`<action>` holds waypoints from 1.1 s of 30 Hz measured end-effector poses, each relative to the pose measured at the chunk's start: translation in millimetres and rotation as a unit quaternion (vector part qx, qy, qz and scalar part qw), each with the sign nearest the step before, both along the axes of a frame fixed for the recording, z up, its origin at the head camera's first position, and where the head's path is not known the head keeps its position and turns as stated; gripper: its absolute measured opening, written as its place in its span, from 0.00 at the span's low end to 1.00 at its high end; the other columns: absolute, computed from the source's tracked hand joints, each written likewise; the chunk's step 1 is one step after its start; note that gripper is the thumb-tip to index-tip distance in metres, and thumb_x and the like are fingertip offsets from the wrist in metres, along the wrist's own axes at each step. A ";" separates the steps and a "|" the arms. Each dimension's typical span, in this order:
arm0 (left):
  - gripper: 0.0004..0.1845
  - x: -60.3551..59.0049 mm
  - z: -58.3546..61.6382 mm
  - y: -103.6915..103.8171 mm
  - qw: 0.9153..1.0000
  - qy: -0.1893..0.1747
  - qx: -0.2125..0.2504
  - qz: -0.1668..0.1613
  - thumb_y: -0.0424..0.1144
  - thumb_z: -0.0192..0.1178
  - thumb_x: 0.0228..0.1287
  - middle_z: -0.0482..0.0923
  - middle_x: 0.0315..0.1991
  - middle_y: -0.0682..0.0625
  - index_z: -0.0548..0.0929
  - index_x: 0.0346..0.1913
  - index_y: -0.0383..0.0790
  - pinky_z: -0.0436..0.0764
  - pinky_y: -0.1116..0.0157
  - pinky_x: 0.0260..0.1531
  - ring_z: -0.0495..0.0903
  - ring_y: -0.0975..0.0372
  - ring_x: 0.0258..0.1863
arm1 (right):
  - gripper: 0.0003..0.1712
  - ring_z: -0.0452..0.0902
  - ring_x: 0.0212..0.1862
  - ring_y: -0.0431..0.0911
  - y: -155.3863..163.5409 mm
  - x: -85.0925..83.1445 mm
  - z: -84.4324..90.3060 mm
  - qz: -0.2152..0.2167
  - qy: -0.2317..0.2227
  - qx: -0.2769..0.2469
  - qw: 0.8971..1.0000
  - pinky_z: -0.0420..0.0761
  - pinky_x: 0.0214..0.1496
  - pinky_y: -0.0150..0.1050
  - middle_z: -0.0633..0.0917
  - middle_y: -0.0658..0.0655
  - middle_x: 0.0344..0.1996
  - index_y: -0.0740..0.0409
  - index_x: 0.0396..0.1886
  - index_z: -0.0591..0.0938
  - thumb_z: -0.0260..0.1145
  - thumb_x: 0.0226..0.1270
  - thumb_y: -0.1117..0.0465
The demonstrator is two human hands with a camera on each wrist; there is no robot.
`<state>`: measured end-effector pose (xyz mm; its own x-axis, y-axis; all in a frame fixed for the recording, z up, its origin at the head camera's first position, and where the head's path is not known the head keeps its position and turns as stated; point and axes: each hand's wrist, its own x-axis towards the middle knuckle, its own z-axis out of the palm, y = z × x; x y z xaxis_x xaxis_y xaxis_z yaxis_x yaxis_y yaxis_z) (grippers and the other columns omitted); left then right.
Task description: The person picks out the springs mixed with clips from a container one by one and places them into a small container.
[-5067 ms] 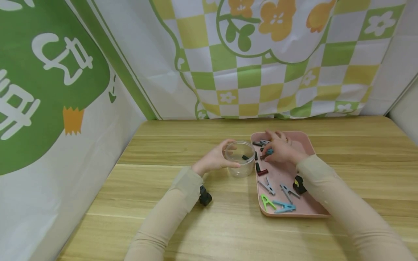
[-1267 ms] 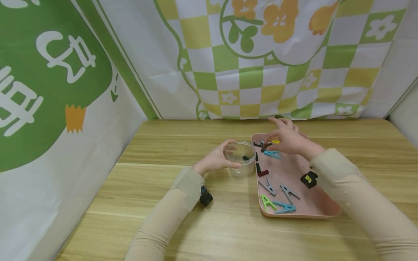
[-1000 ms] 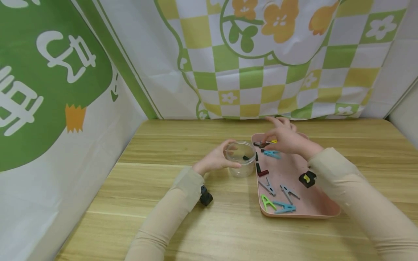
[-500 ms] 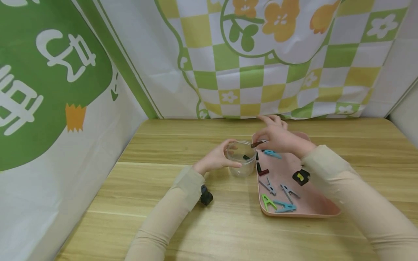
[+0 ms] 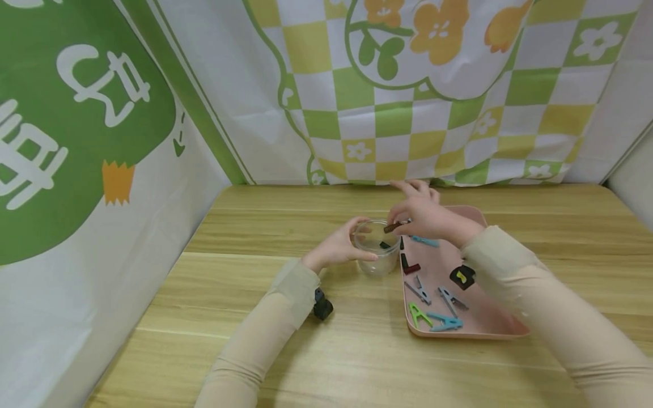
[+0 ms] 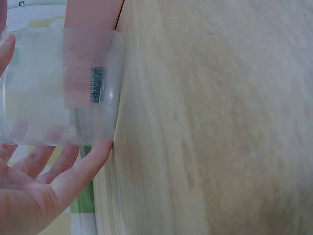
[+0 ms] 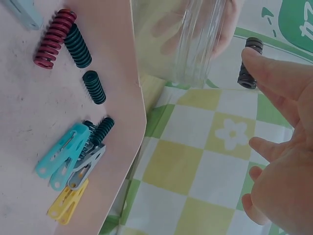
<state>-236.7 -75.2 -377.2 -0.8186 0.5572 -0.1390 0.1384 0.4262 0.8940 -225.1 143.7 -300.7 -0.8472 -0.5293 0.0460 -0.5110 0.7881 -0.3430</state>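
Observation:
My left hand [image 5: 334, 247] grips a clear plastic jar [image 5: 377, 265] standing on the table, fingers and thumb around its side. A dark green coil spring [image 6: 96, 84] lies inside at the bottom, seen through the wall in the left wrist view. My right hand [image 5: 424, 215] pinches a dark brown coil spring [image 7: 250, 63] between thumb and finger, just above the right side of the jar's mouth. Beside the jar, the pink tray [image 5: 444, 263] holds a red spring [image 7: 55, 39], several dark green springs [image 7: 94, 87] and clothespins, among them a blue one [image 7: 62, 154] and a yellow one [image 7: 68, 201].
Nearer me in the tray lie two grey clothespins [image 5: 419, 291], a lime green clothespin [image 5: 419, 315] and another blue clothespin [image 5: 446, 322]. The tray's left wall is close against the jar. A checkered cloth [image 5: 393, 119] hangs behind the wooden table [image 5: 245, 317].
My right hand has lifted the dark brown spring out of the tray's far left part and carried it left to the jar's mouth. The left hand and jar have stayed in place.

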 end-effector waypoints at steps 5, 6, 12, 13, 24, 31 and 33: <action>0.44 0.3 0.8 -0.1 1.000 -0.001 0.000 0.000 0.38 0.70 0.54 0.63 0.69 0.44 0.57 0.71 0.50 0.73 0.51 0.57 0.65 0.50 0.66 | 0.05 0.35 0.71 0.68 -4.3 1.0 0.5 -0.001 0.002 0.005 1.000 0.41 0.63 0.70 0.50 0.65 0.74 0.49 0.33 0.87 0.72 0.56 0.62; 0.44 0.2 0.8 0.0 1.000 -0.001 -0.001 0.000 0.38 0.70 0.54 0.63 0.69 0.45 0.57 0.71 0.50 0.73 0.51 0.57 0.65 0.50 0.66 | 0.05 0.35 0.71 0.68 -5.3 1.2 0.5 0.000 0.003 0.006 1.000 0.42 0.63 0.70 0.50 0.65 0.74 0.49 0.33 0.87 0.72 0.56 0.62; 0.45 0.0 0.6 -0.2 1.000 0.003 -0.002 -0.001 0.38 0.70 0.54 0.63 0.69 0.45 0.56 0.72 0.49 0.71 0.51 0.58 0.64 0.51 0.66 | 0.05 0.35 0.71 0.67 -10.4 2.4 -0.4 0.007 0.010 0.005 1.000 0.42 0.63 0.70 0.51 0.63 0.74 0.47 0.32 0.87 0.71 0.57 0.63; 0.45 0.0 0.5 -0.4 1.000 0.003 -0.002 -0.001 0.38 0.70 0.55 0.62 0.69 0.44 0.56 0.72 0.48 0.71 0.51 0.58 0.64 0.50 0.66 | 0.05 0.35 0.71 0.67 -11.0 2.5 -0.5 0.007 0.010 0.006 1.000 0.42 0.63 0.70 0.51 0.63 0.74 0.47 0.31 0.87 0.71 0.57 0.63; 0.45 -0.4 -0.4 0.3 1.000 0.001 0.003 -0.002 0.37 0.70 0.55 0.63 0.68 0.44 0.55 0.72 0.48 0.72 0.51 0.58 0.65 0.50 0.66 | 0.05 0.33 0.72 0.65 -14.2 2.8 -2.1 0.005 0.005 0.006 1.000 0.41 0.63 0.71 0.50 0.63 0.74 0.47 0.33 0.87 0.72 0.57 0.61; 0.44 -0.5 -1.1 0.4 1.000 -0.002 0.011 0.001 0.36 0.69 0.55 0.63 0.68 0.43 0.55 0.72 0.47 0.72 0.52 0.58 0.65 0.50 0.66 | 0.05 0.32 0.72 0.65 -15.1 3.6 -2.3 0.005 -0.004 0.004 1.000 0.40 0.64 0.70 0.49 0.62 0.74 0.47 0.34 0.86 0.71 0.57 0.61; 0.44 -0.5 -1.2 0.3 1.000 -0.002 0.011 0.000 0.35 0.69 0.55 0.63 0.68 0.43 0.55 0.72 0.47 0.72 0.51 0.58 0.65 0.50 0.66 | 0.05 0.32 0.72 0.65 -15.2 3.4 -2.6 0.005 -0.005 0.005 1.000 0.40 0.63 0.70 0.49 0.63 0.74 0.47 0.34 0.86 0.71 0.57 0.60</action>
